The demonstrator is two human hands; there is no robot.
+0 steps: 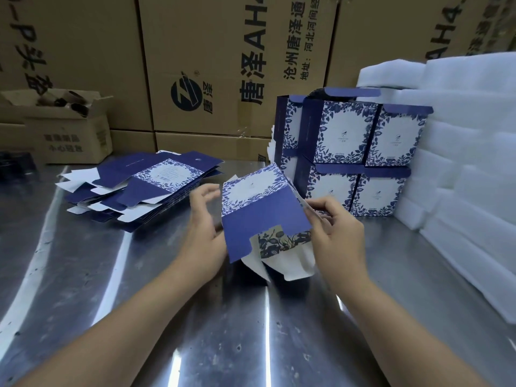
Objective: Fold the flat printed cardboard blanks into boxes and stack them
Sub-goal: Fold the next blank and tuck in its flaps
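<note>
Pinching the box (259,208) by its right edge, the right hand (337,233) steadies it above the table (83,275). The left hand (206,227), fingers loose, braces its left side, probably to square it. Blanks (145,188) lie far left, the stack (354,152) far right.

Table (83,275) fills lower frame. Blanks (139,191) piled centre-left on it. Box (259,208) at centre, btwn left hand (206,233) & right hand (337,236). Stack (354,152) centre-right, just behind box, 2 rows high. Foam (460,163) at right edge, beside stack. Cartons (223,65) across top, behind all. Open carton (69,129) upper left.
</note>
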